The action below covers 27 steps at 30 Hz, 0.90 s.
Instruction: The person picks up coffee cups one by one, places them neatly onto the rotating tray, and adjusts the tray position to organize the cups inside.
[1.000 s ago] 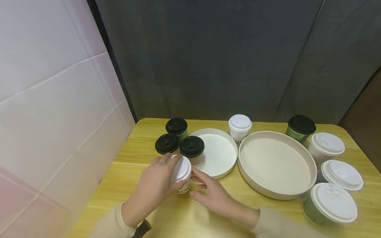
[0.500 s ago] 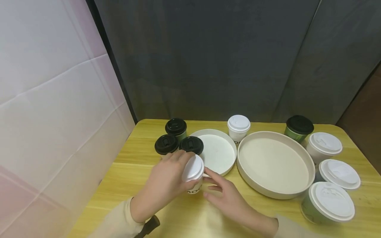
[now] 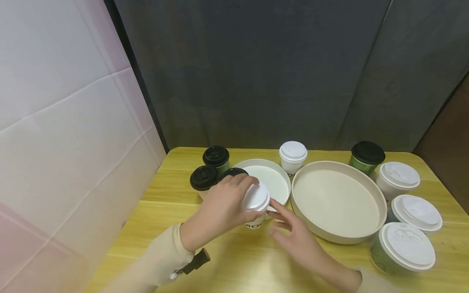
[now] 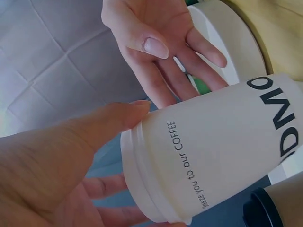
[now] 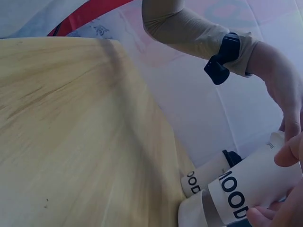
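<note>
White-lidded paper cup (image 3: pixel 258 204), head view: gripped around lid (image 3: pixel 256 196) by left hand (image 3: pixel 225 201), near side of small white tray (image 3: pixel 276 179); right hand (image 3: pixel 301 241) spread loosely alongside. Left wrist: dark lettering (image 4: pixel 277 113). Right wrist: black-lidded cup (image 5: pixel 208 176) beyond.

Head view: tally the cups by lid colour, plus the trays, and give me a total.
White-lidded cups: 5, counting the one held in the left hand
Black-lidded cups: 4, one partly hidden behind that hand
Trays: 2
Total: 11
</note>
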Tool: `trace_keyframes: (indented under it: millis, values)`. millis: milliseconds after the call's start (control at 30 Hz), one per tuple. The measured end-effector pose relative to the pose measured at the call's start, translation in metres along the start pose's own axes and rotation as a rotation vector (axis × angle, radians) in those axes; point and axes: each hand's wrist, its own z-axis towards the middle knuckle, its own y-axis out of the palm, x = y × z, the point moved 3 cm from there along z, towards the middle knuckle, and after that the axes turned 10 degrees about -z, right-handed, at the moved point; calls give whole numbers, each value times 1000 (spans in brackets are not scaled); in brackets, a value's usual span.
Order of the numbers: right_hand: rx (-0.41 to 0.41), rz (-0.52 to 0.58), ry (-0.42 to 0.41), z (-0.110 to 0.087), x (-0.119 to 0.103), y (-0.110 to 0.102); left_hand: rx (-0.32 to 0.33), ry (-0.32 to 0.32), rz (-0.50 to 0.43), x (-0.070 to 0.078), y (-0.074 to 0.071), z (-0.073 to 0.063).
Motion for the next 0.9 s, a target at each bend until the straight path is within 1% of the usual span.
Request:
trace_keyframes:
  millis: [100, 233, 433, 667, 900]
  values:
    - [30, -20, -21, 2, 2, -6, -8, 9, 0, 0, 1, 8]
    - [61, -21, -31, 6, 5, -13, -26, 29, -10, -1, 4, 19]
    - [67, -20, -35, 11, 12, -18, -72, 49, -33, -6, 12, 32]
    - [78, -14, -40, 16, 22, -20, -88, 62, -61, -14, 21, 42]
    - [67, 14, -39, 18, 30, -18, -114, 83, -65, -20, 28, 48]
